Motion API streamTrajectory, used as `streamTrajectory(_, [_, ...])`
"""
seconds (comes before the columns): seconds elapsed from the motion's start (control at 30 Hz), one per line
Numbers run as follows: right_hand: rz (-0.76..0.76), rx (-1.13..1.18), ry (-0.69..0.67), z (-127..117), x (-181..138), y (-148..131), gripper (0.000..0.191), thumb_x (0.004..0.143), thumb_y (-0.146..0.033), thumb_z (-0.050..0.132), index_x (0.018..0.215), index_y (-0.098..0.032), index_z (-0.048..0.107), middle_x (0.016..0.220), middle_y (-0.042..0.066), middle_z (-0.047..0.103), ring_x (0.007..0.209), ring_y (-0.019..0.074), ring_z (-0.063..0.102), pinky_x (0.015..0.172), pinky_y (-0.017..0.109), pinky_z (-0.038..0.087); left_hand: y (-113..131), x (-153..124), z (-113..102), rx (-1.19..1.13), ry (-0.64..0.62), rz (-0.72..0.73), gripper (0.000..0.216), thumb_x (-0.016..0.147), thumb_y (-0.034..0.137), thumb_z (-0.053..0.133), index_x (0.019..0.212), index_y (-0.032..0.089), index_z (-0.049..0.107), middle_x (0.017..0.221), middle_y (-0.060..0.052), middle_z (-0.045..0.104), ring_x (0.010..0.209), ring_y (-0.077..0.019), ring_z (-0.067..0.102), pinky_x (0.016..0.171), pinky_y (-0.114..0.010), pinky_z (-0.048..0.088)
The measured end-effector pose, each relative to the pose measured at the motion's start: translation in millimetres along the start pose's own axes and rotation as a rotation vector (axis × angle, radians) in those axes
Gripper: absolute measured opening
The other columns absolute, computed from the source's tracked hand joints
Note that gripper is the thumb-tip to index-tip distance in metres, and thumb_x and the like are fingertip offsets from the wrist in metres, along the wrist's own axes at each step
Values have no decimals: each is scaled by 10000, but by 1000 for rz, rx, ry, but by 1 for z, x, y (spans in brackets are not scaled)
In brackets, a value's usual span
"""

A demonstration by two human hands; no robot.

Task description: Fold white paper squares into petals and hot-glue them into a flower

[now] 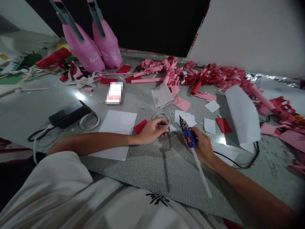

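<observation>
One left hand [154,130] pinching one white scrap [172,128]; right hand [202,143] gripping one glue gun [188,134].

A black panel [152,25] and pale panel [252,35] stand behind the grey tabletop [147,168], where light glints.

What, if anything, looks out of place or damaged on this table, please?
The pink and red paper scraps look messiest, heaped in a loose tangle across the back. The large white sheet at the right is curled rather than flat. I see no spill near the glue gun in the right hand.
</observation>
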State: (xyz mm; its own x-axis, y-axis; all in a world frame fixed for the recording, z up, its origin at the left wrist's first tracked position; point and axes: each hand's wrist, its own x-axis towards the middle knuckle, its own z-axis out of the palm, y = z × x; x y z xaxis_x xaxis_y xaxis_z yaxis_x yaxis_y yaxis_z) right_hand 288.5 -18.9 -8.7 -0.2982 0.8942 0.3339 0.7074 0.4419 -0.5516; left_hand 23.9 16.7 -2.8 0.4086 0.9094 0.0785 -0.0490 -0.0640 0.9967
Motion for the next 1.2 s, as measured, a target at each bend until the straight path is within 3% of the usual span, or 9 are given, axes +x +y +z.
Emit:
streamTrajectory(0.13, [19,-2,101,-1,-1,-6,176,936,-370,655,1012,-212,640,741,10,684,560,156,594,544,271,434,0,0,0,-38,-2,4,264,941,403,691,1001,156,620,907,-28,651,675,-106,666,602,-223,538])
streamTrajectory(0.37, [-242,104,44,-8,-13,-2,287,999,-489,577,1058,-222,666,704,24,690,532,178,629,513,299,469,-1,1,1,-30,14,0,259,924,356,716,1043,146,622,949,-47,668,729,-104,690,633,-206,555])
streamTrajectory(0.57, [-332,64,-24,-8,-14,0,305,979,-448,631,1201,-238,625,868,65,767,629,212,707,585,319,549,-1,0,-1,-75,-9,4,327,917,380,729,1122,157,607,935,-39,669,697,-116,697,600,-219,579])
streamTrajectory(0.73, [-378,-1,11,-4,-10,2,225,967,-425,646,1070,-225,634,765,35,707,541,165,621,517,281,467,-2,0,0,-49,7,15,294,907,376,744,1060,152,631,909,-28,664,679,-108,688,600,-215,588])
streamTrajectory(0.93, [-336,-16,-10,-3,-9,1,173,959,-363,638,1063,-225,630,746,28,691,548,159,610,532,271,440,-4,0,1,-92,36,24,305,911,377,749,1053,143,614,1018,-64,678,743,-118,717,641,-218,602])
streamTrajectory(1.2, [-389,-31,-42,-5,-9,-1,201,942,-320,668,1109,-218,624,774,35,695,564,163,611,547,276,444,1,1,1,-86,61,9,313,930,420,721,997,125,642,865,-50,692,732,-116,689,666,-232,602])
